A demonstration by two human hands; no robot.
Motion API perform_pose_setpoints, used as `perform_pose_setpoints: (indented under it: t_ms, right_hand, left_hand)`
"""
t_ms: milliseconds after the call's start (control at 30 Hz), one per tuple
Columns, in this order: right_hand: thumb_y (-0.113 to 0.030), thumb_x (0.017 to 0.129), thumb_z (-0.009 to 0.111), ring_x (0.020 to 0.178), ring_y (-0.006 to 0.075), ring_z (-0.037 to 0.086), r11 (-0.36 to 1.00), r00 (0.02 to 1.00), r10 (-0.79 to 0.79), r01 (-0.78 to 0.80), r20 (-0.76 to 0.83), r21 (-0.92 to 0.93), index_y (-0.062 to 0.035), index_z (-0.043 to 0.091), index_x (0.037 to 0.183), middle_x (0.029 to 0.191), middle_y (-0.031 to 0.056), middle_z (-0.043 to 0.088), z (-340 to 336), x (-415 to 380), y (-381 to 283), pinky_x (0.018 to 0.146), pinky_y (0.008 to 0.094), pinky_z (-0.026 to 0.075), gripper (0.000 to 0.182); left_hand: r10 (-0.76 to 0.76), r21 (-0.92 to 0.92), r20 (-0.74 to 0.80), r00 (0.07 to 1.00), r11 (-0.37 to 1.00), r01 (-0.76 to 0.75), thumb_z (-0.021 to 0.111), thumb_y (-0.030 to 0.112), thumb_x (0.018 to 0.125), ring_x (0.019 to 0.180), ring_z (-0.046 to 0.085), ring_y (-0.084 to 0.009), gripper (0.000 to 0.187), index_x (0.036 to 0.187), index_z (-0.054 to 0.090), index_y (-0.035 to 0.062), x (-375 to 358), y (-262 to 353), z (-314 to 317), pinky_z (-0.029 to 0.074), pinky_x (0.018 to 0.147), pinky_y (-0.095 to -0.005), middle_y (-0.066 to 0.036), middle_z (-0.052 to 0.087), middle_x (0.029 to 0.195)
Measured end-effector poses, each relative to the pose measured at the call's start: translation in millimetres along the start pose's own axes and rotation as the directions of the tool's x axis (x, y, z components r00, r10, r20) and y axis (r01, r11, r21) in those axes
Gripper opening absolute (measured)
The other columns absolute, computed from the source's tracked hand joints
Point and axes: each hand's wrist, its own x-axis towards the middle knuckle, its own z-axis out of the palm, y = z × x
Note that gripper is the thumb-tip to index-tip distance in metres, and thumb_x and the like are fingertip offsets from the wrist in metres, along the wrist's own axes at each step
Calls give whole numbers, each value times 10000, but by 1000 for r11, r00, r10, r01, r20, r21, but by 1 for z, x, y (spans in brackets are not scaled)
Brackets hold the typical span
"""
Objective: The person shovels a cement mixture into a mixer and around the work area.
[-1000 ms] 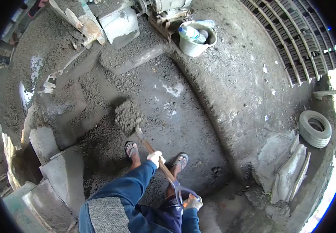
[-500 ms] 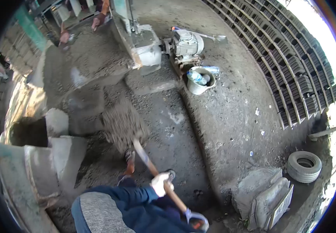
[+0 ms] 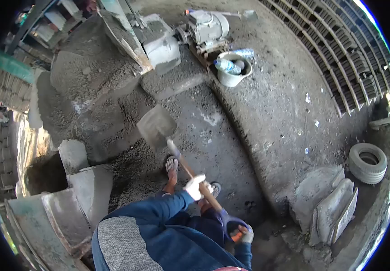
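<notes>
My left hand (image 3: 195, 187), in a pale glove, is closed around the wooden shaft of a shovel (image 3: 186, 167). My right hand (image 3: 245, 235) grips the handle at the shovel's near end, with orange showing beside the fingers. The flat metal blade (image 3: 157, 126) points away from me over the dark floor and carries no load, only a thin grey film. Just beyond the blade, to the left, lies a heap of damp grey mix (image 3: 89, 74). My sandalled feet stand below the shaft.
An electric motor (image 3: 208, 28) and a bucket with plastic bottles (image 3: 233, 79) stand on the raised floor. Stacked blocks (image 3: 339, 49) fill the upper right. A tyre (image 3: 368, 163) and cement-crusted sacks (image 3: 332, 212) lie at right. Metal sheets (image 3: 66, 212) stand at lower left, beside a dark pit (image 3: 46, 174).
The load of grey mix has left the shovel blade, now bare. My view has shifted, and the other person's hands over the heap have moved back out of the upper left.
</notes>
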Motion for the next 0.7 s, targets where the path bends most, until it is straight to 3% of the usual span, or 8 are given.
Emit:
perform_pose_setpoints:
  t_ms: [100,200,233,367,433,500,633,700]
  right_hand:
    - [0,775,708,669,165,600,983,984,-179,179,-8,49,-42,643,843,786,46,643,150,18,35,621,334,518,102]
    - [-12,767,765,683,179,619,979,990,-129,137,-57,151,-36,659,914,800,38,642,297,39,32,642,335,529,183]
    - [-11,761,766,675,186,629,957,961,-270,274,-51,92,-28,652,952,783,40,630,319,61,49,600,345,540,223]
    - [-43,769,759,677,190,632,994,995,-65,71,74,-81,-15,625,995,752,64,618,425,68,18,615,339,523,264]
    - [-58,771,779,725,194,655,997,992,-71,66,109,42,-6,630,1013,794,71,660,466,94,30,644,326,537,289]
    - [-89,778,808,771,177,660,974,959,-195,215,204,-78,-9,642,1050,872,69,697,502,111,41,683,305,538,329]
    - [-113,817,814,768,130,631,662,787,-484,615,382,-429,-20,661,1052,919,46,691,481,62,-2,682,282,527,296]
    - [-82,810,807,736,134,626,943,959,-258,276,116,-186,-14,666,1034,866,18,659,404,63,0,640,284,523,273]
  left_hand:
    - [260,227,-98,961,946,-233,678,230,927,595,558,-248,200,826,538,128,44,92,3,533,792,-532,-62,521,640]
    - [322,322,-88,943,905,-279,646,226,938,580,539,-238,206,807,518,131,85,205,15,534,755,-523,-59,519,646]
    - [326,345,-83,942,896,-279,636,224,941,573,532,-235,200,809,517,130,95,238,17,533,746,-521,-58,520,649]
    - [314,401,-104,944,881,-249,634,228,936,554,510,-237,203,809,509,130,100,343,43,532,721,-498,-55,495,622]
    - [331,416,-89,940,869,-267,633,253,935,565,509,-227,239,781,495,134,103,395,50,535,667,-464,-46,485,606]
    - [384,356,-27,923,866,-350,630,276,929,554,507,-222,273,749,479,138,97,437,53,528,601,-433,-36,480,599]
    - [311,184,193,931,920,-345,594,275,922,508,503,-228,274,719,465,144,87,403,53,514,551,-426,-43,473,583]
    - [306,313,5,952,904,-292,572,261,933,539,536,-249,251,745,483,121,89,323,51,536,596,-455,-66,487,593]
